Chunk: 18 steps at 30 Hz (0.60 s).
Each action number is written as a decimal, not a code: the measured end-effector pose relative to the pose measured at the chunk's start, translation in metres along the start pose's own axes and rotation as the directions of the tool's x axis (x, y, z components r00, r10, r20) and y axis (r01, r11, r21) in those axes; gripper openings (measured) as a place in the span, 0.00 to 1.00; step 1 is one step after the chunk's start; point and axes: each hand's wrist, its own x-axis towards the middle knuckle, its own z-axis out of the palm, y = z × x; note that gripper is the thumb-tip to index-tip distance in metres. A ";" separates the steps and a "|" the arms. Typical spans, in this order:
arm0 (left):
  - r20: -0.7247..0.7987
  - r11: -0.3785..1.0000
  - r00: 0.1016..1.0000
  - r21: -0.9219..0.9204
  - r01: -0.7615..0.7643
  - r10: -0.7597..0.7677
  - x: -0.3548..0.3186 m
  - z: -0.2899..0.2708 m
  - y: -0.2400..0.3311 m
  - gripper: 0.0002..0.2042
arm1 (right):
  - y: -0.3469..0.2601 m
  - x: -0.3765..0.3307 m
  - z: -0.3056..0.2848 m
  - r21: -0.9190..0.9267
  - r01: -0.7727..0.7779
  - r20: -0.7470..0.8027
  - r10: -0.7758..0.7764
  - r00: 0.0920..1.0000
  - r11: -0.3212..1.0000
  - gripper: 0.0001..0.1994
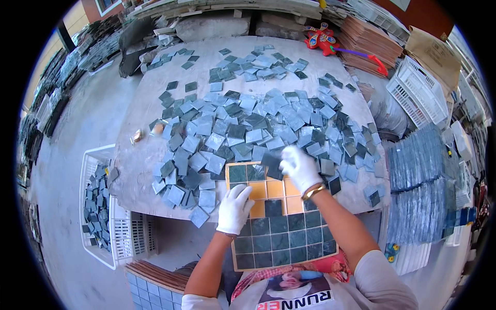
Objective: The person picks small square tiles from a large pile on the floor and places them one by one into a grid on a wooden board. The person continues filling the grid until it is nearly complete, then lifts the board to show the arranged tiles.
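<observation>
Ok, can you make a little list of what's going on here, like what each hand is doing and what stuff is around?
place: dusty grey work table, seen from above
left hand: white-gloved left hand rests on the orange grid tray
right hand: white-gloved right hand holds one dark green square tile over the tray's top row
tray: near rows filled with green tiles, several orange cells bare
pile: loose blue-green tiles spread across the table
left of table: white plastic crate holding more tiles
far edge: red toy
</observation>
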 end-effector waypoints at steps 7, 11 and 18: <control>0.271 0.998 0.963 0.063 -0.014 -0.004 0.024 0.005 0.033 0.24 | -0.006 -0.055 -0.007 -0.566 0.459 0.601 -0.038 0.798 0.684 0.27; 0.395 0.984 0.919 0.163 -0.077 0.006 0.006 0.017 0.049 0.25 | 0.001 -0.064 -0.011 -0.588 0.381 0.476 -0.076 0.876 0.714 0.19; 0.400 0.990 0.916 0.139 -0.032 -0.026 0.005 0.016 0.045 0.26 | 0.008 0.006 -0.019 -0.777 0.326 0.255 -0.204 0.945 0.538 0.16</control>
